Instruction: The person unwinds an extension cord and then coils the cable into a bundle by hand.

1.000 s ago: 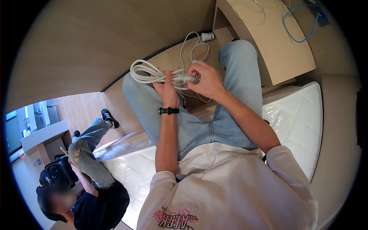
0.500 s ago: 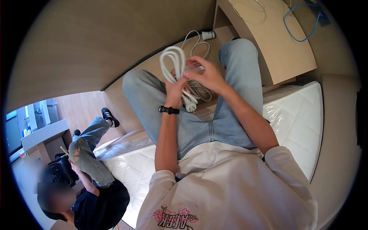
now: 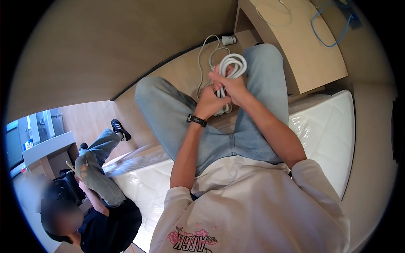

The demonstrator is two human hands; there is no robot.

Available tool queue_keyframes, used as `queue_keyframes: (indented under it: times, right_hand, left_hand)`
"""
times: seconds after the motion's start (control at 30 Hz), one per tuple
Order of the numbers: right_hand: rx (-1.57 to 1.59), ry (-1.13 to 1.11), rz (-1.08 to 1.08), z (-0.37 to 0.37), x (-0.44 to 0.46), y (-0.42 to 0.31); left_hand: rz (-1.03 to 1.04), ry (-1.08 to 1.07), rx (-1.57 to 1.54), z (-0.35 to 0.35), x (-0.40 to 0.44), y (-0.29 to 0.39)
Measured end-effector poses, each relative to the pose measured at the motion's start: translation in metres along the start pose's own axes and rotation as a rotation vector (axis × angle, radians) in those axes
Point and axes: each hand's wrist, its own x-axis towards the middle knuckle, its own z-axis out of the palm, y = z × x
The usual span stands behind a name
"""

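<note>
A coiled white power cord [image 3: 238, 60] is held between my two hands above my lap, its loops sticking up toward the far side. My left hand [image 3: 209, 102], with a black band at the wrist, is closed round the lower part of the bundle. Closed on the upper loops is my right hand [image 3: 234, 89]. Below my fingers a plug end [image 3: 219, 112] shows in part. Some finger contacts are hidden behind the hands and the loops.
On the floor beyond my knees lie a loose white cable [image 3: 200, 63] and a white cylindrical piece [image 3: 228, 40]. A wooden desk [image 3: 312, 55] stands at the right, with a blue cable [image 3: 329, 45]. A plastic-wrapped mattress [image 3: 325, 135] lies under me. Another person [image 3: 112, 225] sits at the left.
Both hands and the cord have shifted right. My right hand, whose fingers were apart beside the loops, now grips them, and the loops lean to the right.
</note>
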Motion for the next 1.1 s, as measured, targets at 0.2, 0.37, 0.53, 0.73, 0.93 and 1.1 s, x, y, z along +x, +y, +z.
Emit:
queue_keyframes:
  times: [0.2,0.37,0.53,0.73,0.93,1.1]
  right_hand:
    - [0.173,0.022,-0.089,-0.006,0.009,-0.005]
    - [0.011,0.03,-0.024,0.001,0.006,-0.007]
    - [-0.303,0.084,-0.11,0.0,0.013,0.0]
    - [-0.326,-0.184,-0.077,-0.001,0.012,0.002]
    - [-0.391,-0.467,-0.04,0.004,-0.003,-0.015]
    - [-1.105,-0.679,-0.104,-0.004,-0.009,-0.005]
  left_hand:
    - [0.001,0.266,0.329,0.015,-0.004,0.024]
    - [-0.058,0.34,0.245,0.01,-0.002,0.005]
    - [-0.114,0.353,-0.152,-0.006,-0.009,0.012]
    - [-0.067,0.416,-0.723,-0.02,-0.009,0.011]
    - [0.111,0.309,-1.322,-0.033,-0.014,0.021]
    - [0.159,0.167,-1.53,-0.042,-0.016,0.01]
